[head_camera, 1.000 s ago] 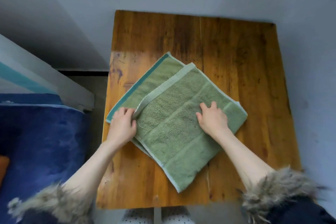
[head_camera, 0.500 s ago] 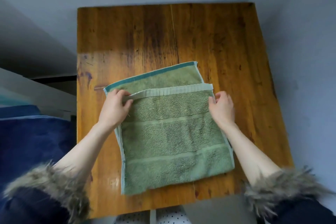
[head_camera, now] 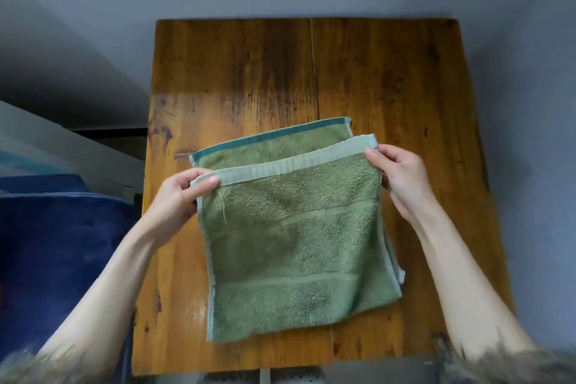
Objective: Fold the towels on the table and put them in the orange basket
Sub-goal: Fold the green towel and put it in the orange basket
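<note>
A green towel (head_camera: 296,243) lies on the wooden table (head_camera: 311,72), its pale hemmed far edge raised off the surface. My left hand (head_camera: 182,196) pinches the far left corner of that edge, and my right hand (head_camera: 399,174) pinches the far right corner. Under it lies a second green towel (head_camera: 274,142) with a dark teal border, showing only along the far side. The orange basket is out of view.
A dark blue cushioned seat or bed (head_camera: 56,252) fills the left side beside the table. White boards (head_camera: 46,140) lean behind it. Grey wall surrounds the table on the far and right sides.
Both hands have taken hold of the top towel's far corners and lifted that edge off the lower towel. The towel has been turned square to me since a second ago.
</note>
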